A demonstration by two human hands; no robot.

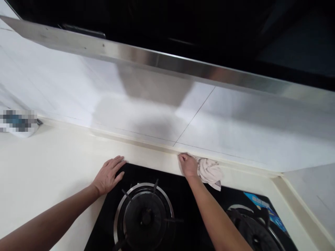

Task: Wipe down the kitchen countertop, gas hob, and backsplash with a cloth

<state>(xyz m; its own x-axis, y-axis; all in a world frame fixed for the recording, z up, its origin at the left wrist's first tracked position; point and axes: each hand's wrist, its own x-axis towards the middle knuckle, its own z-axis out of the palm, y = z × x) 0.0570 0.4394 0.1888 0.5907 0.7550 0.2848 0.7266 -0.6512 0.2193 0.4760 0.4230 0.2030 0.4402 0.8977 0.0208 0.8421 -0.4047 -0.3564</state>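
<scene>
My right hand (pixel 188 165) is closed on a pale pinkish cloth (pixel 210 170), pressing it on the counter strip behind the stove, close to the wall. Part of the cloth bunches out to the right of the hand, and its lower corner hangs over the stove's back edge. My left hand (pixel 109 176) lies flat with fingers stretched out at the back left corner of the black gas stove (pixel 183 212). It touches the pale counter (pixel 65 157) and the stove's edge, holding nothing.
A round burner (pixel 145 218) with pan supports sits between my arms; a second burner (pixel 255 233) is at right, partly behind my right forearm. A blue sticker (pixel 268 209) marks the stove's right corner. The range hood (pixel 167 64) overhangs from above. A white object (pixel 22 127) stands far left.
</scene>
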